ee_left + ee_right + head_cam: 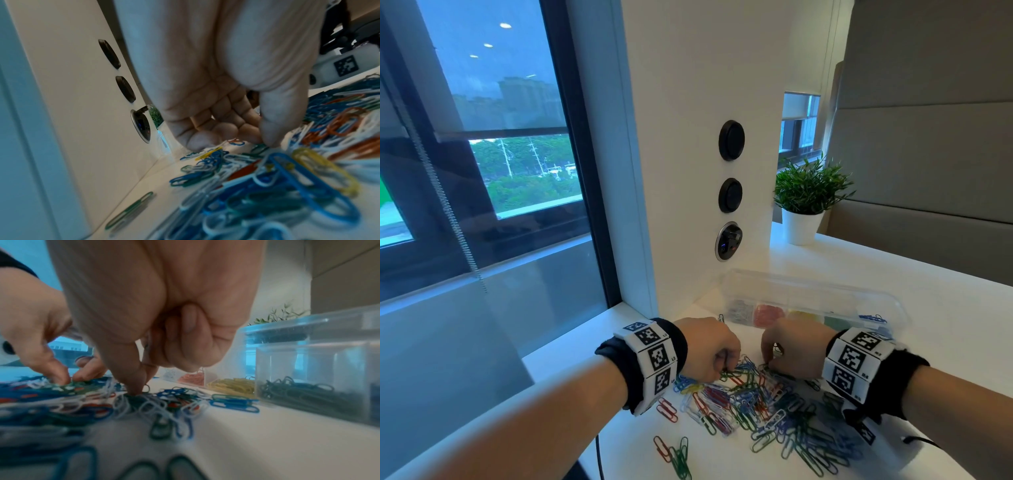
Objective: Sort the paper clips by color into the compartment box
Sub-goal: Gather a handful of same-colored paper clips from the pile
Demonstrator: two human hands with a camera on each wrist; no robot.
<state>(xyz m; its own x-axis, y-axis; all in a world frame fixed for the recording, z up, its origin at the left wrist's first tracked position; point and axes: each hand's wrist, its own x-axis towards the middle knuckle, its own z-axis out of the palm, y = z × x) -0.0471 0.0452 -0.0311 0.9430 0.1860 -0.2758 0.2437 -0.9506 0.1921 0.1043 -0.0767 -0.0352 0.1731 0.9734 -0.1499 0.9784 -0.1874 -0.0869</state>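
Left hand (709, 349): fingers curled down, tips pinching at green clip in mixed paper-clip pile (767, 401), near desk's (945, 308) front edge. Right hand (792, 347): thumb and forefinger pinching into pile; whether clip is gripped, cannot tell. Clips lie flat, long axes every direction. Clear compartment box (815, 305) behind, long axis left-right, colours already separated, close for short drops.

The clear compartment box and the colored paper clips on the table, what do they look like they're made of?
Clear compartment box: probably hard transparent plastic, glossy; the sorted clips show through its walls and the edges catch light.
Colored paper clips: likely bent wire with a colored coating, smooth and slightly shiny; thin uniform loops in blue, green, red, white and yellow. The wire under the coating isn't visible.
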